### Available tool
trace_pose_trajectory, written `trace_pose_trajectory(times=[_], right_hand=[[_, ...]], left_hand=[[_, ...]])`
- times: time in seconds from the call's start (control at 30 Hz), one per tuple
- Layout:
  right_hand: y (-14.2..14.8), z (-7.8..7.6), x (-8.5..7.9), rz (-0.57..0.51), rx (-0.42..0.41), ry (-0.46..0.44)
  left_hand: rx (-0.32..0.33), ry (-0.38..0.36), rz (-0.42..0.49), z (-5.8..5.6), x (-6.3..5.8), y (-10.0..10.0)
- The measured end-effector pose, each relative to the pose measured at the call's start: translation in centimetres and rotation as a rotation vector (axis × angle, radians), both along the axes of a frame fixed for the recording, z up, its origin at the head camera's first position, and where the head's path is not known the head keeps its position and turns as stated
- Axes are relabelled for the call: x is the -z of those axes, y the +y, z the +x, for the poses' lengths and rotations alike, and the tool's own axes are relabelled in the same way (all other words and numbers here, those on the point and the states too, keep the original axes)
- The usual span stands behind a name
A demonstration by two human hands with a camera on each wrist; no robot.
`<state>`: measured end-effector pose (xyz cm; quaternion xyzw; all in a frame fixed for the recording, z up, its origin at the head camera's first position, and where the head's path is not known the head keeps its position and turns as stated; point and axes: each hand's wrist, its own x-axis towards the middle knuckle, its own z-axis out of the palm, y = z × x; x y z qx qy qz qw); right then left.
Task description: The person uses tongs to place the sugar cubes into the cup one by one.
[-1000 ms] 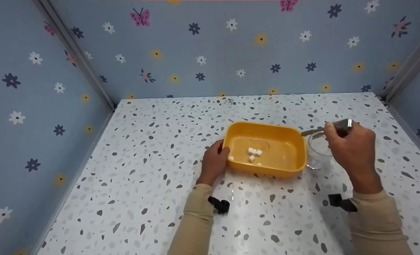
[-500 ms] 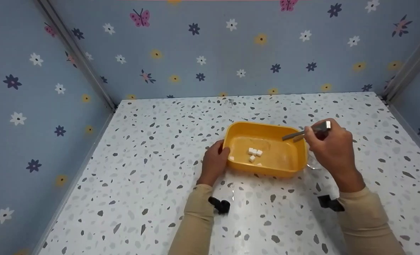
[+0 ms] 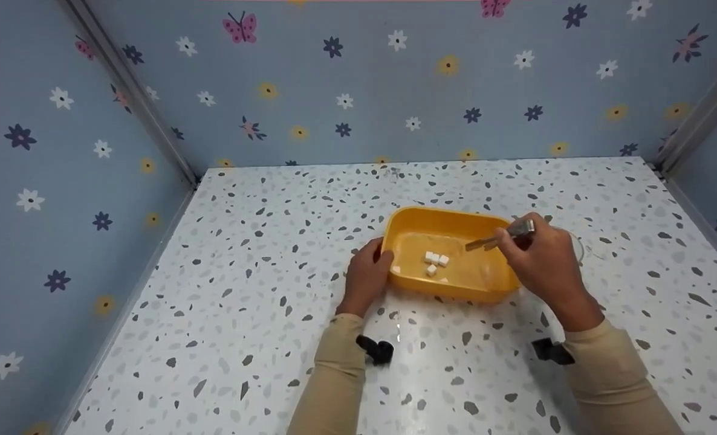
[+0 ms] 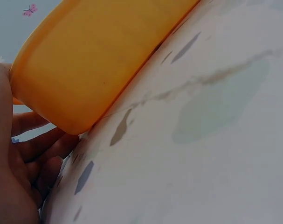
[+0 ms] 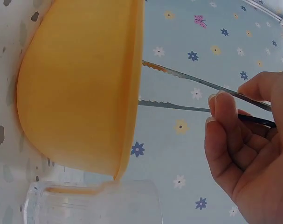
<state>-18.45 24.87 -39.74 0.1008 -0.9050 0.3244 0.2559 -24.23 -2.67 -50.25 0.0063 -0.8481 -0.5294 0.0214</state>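
Observation:
A yellow plastic tub (image 3: 449, 293) stands on the table with several small white cubes (image 3: 431, 270) grouped on its floor. My left hand (image 3: 366, 278) grips the tub's left end, the thumb at the rim and the fingers around the outer corner. Metal serrated tongs (image 5: 197, 84) are pinched in my right hand (image 3: 543, 260). Their arms stand apart, and the tips reach inside the tub, to the right of the cubes. In the right wrist view the tub's wall hides those tips.
A clear glass (image 5: 99, 207) stands close by the tub's right end, mostly covered by my right hand in the head view. Flower-patterned walls (image 3: 382, 78) enclose the speckled table (image 3: 256, 272) at the back and sides.
The right hand has moved left with the tongs, from above the glass to over the tub's right end. The left hand, tub and cubes have stayed in place.

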Motion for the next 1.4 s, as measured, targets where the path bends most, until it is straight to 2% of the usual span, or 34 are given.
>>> trace_pose_trajectory(times=[0.57,0.77,1.03,1.4], right_hand=[[-0.3,0.1,0.4,-0.031,-0.026,-0.096],[-0.1,0.1,0.7,-0.013,-0.037,-0.064],[-0.1,-0.4,1.0,0.021,-0.078,0.045],[-0.2,-0.7,1.3,0.047,-0.123,0.072]], left_hand=[[-0.003,0.019,-0.031,0.0,0.0,0.0],[-0.006,0.001,-0.024,0.0,0.0,0.2],[0.004,0.001,-0.016,0.0,-0.1,0.1],[0.000,0.003,-0.007,0.0,-0.2,-0.1]])
